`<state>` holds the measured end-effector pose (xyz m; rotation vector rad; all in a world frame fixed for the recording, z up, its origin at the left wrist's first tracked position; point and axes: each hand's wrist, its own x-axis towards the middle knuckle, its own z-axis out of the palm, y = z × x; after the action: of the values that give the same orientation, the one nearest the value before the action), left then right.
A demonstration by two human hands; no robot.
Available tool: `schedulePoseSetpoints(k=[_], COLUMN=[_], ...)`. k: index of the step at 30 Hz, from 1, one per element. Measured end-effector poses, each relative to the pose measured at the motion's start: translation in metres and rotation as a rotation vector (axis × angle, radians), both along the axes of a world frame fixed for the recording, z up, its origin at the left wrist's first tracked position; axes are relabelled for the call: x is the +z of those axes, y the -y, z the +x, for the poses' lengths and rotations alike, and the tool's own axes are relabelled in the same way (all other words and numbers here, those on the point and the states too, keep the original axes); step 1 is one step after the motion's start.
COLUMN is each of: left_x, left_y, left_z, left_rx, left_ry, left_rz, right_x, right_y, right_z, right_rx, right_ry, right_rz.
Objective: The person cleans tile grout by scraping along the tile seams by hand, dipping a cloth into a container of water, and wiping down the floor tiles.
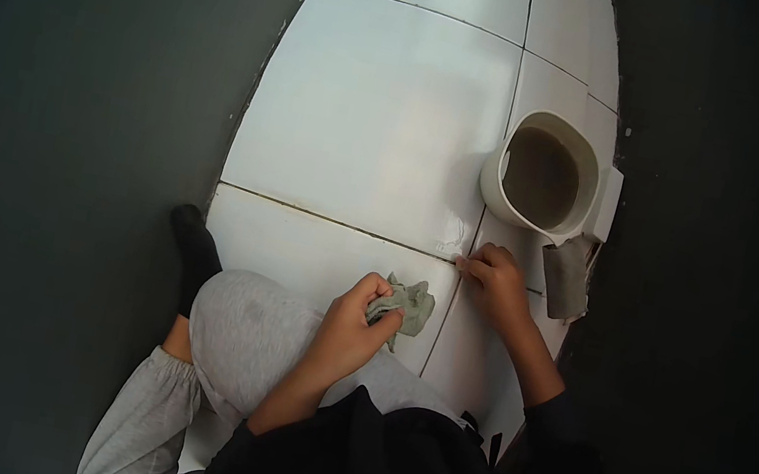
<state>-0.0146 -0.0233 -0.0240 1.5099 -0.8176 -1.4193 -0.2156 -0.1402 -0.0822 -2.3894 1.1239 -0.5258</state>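
My left hand (352,326) is closed around a crumpled grey-green cloth (413,306), held above the floor close to my knee. To the right, my right hand (494,280) has its fingers pinched together at the joint where the white floor tiles (359,122) meet. Whether something small sits between those fingertips is too fine to make out. A small wet or smeared patch (454,235) shows on the tile just beyond them. Past my right hand stands a white plastic tub (494,178) of murky brownish water.
By the tub lie a grey-brown rolled or folded piece (564,282) and a white block-like object (607,206), along the right wall (703,243). A dark wall (121,90) with chipped paint runs along the left. My grey-trousered leg (252,326) rests on the tiles.
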Motion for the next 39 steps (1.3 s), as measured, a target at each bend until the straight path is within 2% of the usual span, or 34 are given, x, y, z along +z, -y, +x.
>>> schedulePoseSetpoints(k=[3,8,15,17,20,23,31,39], left_x=[0.001,0.008,0.008,0.002,0.001,0.007,0.006,0.011], left_y=[0.000,0.001,-0.001,-0.002,-0.001,-0.004,-0.002,-0.004], left_z=[0.001,0.006,0.002,0.001,0.003,0.005,0.002,0.006], left_rx=[-0.017,-0.051,-0.046,-0.045,-0.043,-0.039,-0.056,-0.057], left_ry=[-0.016,0.000,0.018,0.006,0.009,0.039,0.056,0.081], left_rz=[0.011,0.059,0.004,-0.012,-0.002,0.022,-0.015,0.046], right_x=[-0.002,-0.006,0.004,0.001,-0.001,-0.002,0.002,0.001], right_y=[0.000,0.004,-0.001,0.001,0.003,0.007,0.002,0.005], right_z=[0.027,0.069,0.005,0.008,0.046,0.052,0.003,0.043], right_rx=[0.041,0.100,-0.036,-0.008,0.096,0.099,0.016,0.108], right_ry=[0.095,0.011,0.034,-0.042,0.029,0.039,-0.010,0.045], right_rz=[0.005,0.044,0.017,0.048,0.026,0.025,-0.014,0.037])
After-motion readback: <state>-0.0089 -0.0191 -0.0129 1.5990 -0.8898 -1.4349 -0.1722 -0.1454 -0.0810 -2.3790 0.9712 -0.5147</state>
